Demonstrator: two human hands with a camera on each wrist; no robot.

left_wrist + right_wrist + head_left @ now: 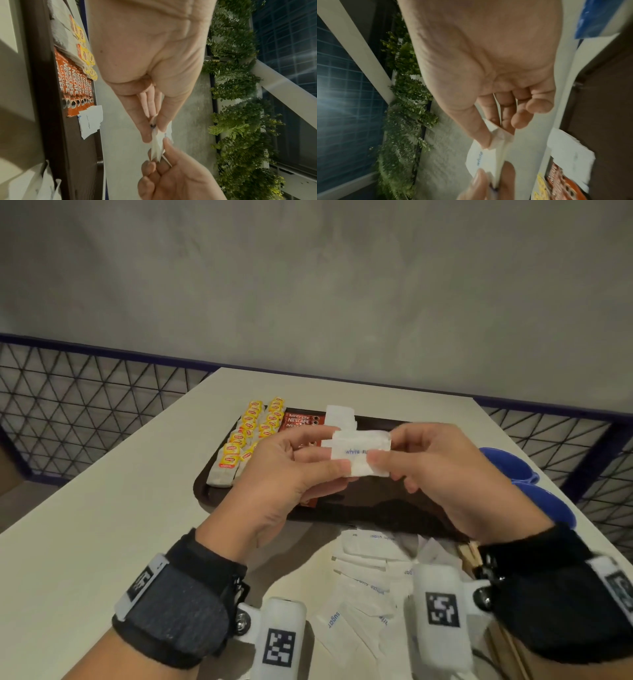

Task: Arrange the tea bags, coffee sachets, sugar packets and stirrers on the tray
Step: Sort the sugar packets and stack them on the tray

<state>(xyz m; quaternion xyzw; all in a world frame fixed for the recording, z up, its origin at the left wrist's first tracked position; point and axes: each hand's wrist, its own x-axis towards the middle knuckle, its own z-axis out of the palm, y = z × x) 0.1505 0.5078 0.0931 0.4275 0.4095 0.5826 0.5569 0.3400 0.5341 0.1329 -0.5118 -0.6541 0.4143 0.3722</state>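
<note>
Both hands hold a small stack of white sugar packets above the dark brown tray. My left hand pinches the stack's left end between thumb and fingers. My right hand pinches its right end. On the tray lie two rows of yellow-tagged tea bags, a row of red coffee sachets and a short row of sugar packets. More sugar packets lie loose on the table near me. Wooden stirrers show beside my right wrist.
The tray sits on a white table. Two blue bowls stand at the table's right edge. A dark mesh railing runs behind and beside the table, under a grey wall.
</note>
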